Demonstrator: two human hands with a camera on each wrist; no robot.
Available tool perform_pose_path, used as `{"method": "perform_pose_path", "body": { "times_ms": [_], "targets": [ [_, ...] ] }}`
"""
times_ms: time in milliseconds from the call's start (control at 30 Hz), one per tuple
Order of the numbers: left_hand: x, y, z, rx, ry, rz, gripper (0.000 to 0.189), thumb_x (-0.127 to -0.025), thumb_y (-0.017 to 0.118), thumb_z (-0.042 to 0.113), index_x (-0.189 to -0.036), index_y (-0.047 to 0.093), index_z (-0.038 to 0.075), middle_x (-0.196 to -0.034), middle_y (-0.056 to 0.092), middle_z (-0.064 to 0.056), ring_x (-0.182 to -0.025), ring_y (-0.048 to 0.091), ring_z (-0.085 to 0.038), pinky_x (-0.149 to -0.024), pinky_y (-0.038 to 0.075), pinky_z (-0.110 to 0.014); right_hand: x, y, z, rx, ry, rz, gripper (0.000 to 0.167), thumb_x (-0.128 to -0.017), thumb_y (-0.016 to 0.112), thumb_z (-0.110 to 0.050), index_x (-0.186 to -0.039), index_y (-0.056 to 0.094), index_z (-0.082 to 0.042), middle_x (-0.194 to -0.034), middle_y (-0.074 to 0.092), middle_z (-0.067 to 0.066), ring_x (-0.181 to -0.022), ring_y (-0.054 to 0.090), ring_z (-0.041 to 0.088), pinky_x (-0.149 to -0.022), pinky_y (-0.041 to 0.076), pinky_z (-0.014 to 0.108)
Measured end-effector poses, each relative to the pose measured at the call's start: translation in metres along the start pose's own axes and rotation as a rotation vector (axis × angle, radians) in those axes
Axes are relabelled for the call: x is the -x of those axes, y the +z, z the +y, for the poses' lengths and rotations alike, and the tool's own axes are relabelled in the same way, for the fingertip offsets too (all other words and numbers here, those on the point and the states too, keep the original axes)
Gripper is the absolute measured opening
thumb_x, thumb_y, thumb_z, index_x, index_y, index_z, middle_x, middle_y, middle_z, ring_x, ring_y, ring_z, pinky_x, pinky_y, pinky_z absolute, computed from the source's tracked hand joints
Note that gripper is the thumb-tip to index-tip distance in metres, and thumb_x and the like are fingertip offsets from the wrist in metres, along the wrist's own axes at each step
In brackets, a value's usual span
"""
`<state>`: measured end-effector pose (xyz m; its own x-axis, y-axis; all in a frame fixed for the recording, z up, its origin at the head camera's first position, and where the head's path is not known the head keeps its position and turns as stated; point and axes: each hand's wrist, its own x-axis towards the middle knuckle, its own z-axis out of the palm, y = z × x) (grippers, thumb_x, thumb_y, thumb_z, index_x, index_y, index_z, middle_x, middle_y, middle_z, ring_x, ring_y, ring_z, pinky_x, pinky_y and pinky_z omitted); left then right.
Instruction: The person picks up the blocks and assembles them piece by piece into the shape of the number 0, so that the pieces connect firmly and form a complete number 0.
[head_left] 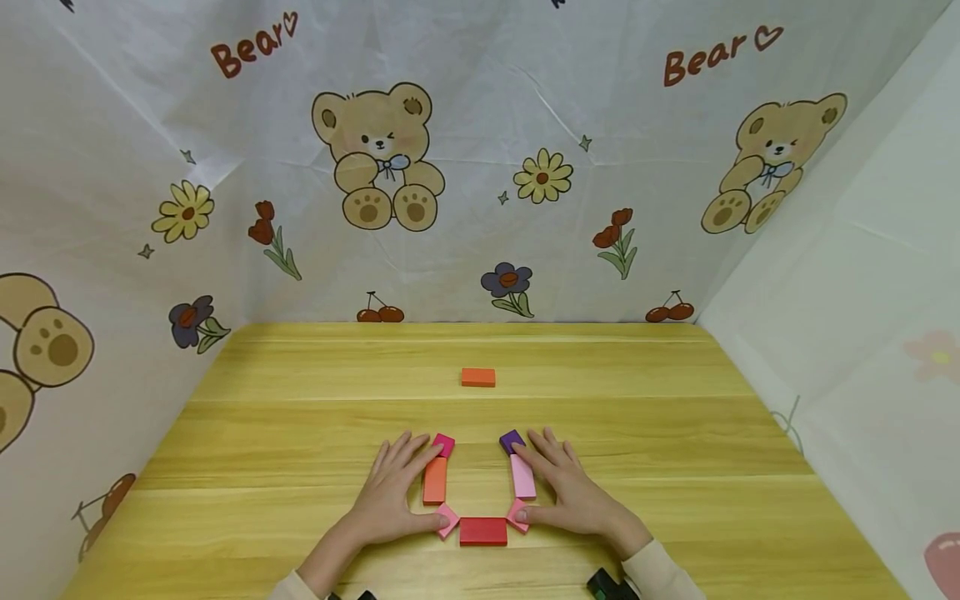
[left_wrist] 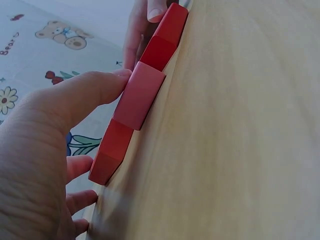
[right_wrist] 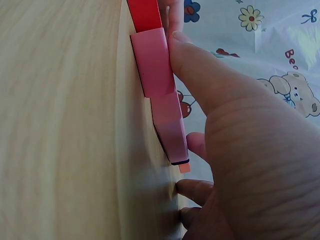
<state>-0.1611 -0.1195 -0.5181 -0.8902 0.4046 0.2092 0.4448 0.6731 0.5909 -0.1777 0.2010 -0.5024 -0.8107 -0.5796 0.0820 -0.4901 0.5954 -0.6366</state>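
My left hand [head_left: 395, 492] is spread at the left of a U-shaped row of blocks. Its index fingertip touches a magenta block [head_left: 445, 443], and the thumb touches a small pink block [head_left: 447, 523]. Between those two lies an orange block [head_left: 434, 483]. On the other side my right hand [head_left: 567, 487] spreads likewise. Its index fingertip is at a purple block [head_left: 512, 440] and its thumb is on another pink block [head_left: 516, 511], with a light pink block [head_left: 523, 477] in between. A red block [head_left: 483, 532] forms the row's near side, between the pink blocks.
A separate orange block [head_left: 478, 378] lies farther back on the wooden table [head_left: 337, 367]. Cloth printed with bears and flowers [head_left: 450, 250] stands behind and at the sides. Dark wrist devices [head_left: 611, 586] show at the bottom edge.
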Motion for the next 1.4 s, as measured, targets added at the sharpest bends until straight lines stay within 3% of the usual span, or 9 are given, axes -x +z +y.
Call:
{"method": "perform_pose_path", "body": {
  "times_ms": [500, 733, 800, 933, 1033, 1167, 1300, 1400],
  "targets": [
    [0.0, -0.001, -0.001, -0.016, -0.013, -0.027, 0.101, -0.069, 0.071, 0.069, -0.151, 0.039, 0.019, -0.157, 0.035, -0.012, -0.149, 0.015, -0.042, -0.117, 0.004, -0.065, -0.002, 0.001, 0.001, 0.0, -0.01, 0.012, 0.09, -0.079, 0.075, -0.051, -0.153, 0.034, -0.02, -0.16, 0.023, 0.021, -0.149, 0.007, 0.045, -0.113, 0.004, 0.069],
    [-0.001, -0.002, -0.002, -0.014, -0.02, -0.038, 0.102, -0.069, 0.071, 0.068, -0.152, 0.038, 0.019, -0.158, 0.033, -0.011, -0.15, 0.013, -0.041, -0.118, 0.002, -0.063, -0.004, -0.002, 0.0, -0.018, 0.03, -0.006, 0.088, -0.082, 0.073, -0.051, -0.154, 0.032, -0.02, -0.161, 0.022, 0.017, -0.151, 0.005, 0.04, -0.117, 0.002, 0.065],
    [-0.001, -0.002, -0.002, -0.011, -0.021, -0.043, 0.102, -0.069, 0.071, 0.069, -0.152, 0.037, 0.019, -0.158, 0.033, -0.011, -0.15, 0.013, -0.041, -0.118, 0.001, -0.063, -0.004, -0.005, -0.001, -0.011, 0.038, -0.008, 0.086, -0.084, 0.072, -0.051, -0.153, 0.033, -0.017, -0.159, 0.027, 0.017, -0.15, 0.009, 0.042, -0.117, 0.005, 0.066],
    [-0.001, 0.0, -0.003, -0.001, -0.021, -0.045, 0.102, -0.069, 0.071, 0.07, -0.151, 0.038, 0.019, -0.158, 0.033, -0.011, -0.149, 0.013, -0.041, -0.118, 0.001, -0.064, -0.01, -0.018, -0.003, 0.009, 0.051, 0.007, 0.082, -0.087, 0.069, -0.049, -0.151, 0.036, -0.012, -0.154, 0.038, 0.018, -0.144, 0.026, 0.045, -0.114, 0.023, 0.064],
    [-0.001, 0.0, -0.003, 0.003, -0.019, -0.042, 0.102, -0.069, 0.07, 0.07, -0.151, 0.039, 0.019, -0.158, 0.033, -0.011, -0.149, 0.013, -0.042, -0.118, 0.001, -0.064, -0.022, -0.031, -0.002, -0.014, 0.049, 0.041, 0.077, -0.089, 0.068, -0.044, -0.15, 0.038, -0.009, -0.15, 0.044, 0.017, -0.137, 0.041, 0.041, -0.109, 0.036, 0.061],
    [-0.001, 0.0, -0.003, -0.005, -0.018, -0.046, 0.102, -0.069, 0.069, 0.071, -0.151, 0.038, 0.019, -0.158, 0.032, -0.011, -0.15, 0.013, -0.041, -0.118, 0.001, -0.064, -0.047, -0.05, 0.004, -0.057, 0.027, 0.097, 0.068, -0.092, 0.067, -0.035, -0.148, 0.041, -0.007, -0.145, 0.049, 0.018, -0.126, 0.052, 0.037, -0.101, 0.045, 0.058],
    [0.0, 0.0, -0.003, -0.013, -0.019, -0.049, 0.103, -0.069, 0.069, 0.072, -0.152, 0.036, 0.02, -0.158, 0.032, -0.011, -0.15, 0.012, -0.041, -0.118, 0.001, -0.064, -0.077, -0.067, 0.012, -0.077, 0.03, 0.128, 0.063, -0.092, 0.068, -0.03, -0.146, 0.044, -0.009, -0.142, 0.051, 0.02, -0.121, 0.054, 0.037, -0.095, 0.047, 0.057],
    [0.0, 0.0, -0.003, -0.015, -0.017, -0.047, 0.103, -0.069, 0.069, 0.072, -0.152, 0.036, 0.02, -0.158, 0.032, -0.011, -0.15, 0.012, -0.041, -0.118, 0.001, -0.064, -0.101, -0.073, 0.018, -0.115, 0.071, 0.103, 0.064, -0.092, 0.068, -0.03, -0.147, 0.043, -0.011, -0.145, 0.048, 0.019, -0.122, 0.053, 0.037, -0.098, 0.045, 0.057]
  ]
}}
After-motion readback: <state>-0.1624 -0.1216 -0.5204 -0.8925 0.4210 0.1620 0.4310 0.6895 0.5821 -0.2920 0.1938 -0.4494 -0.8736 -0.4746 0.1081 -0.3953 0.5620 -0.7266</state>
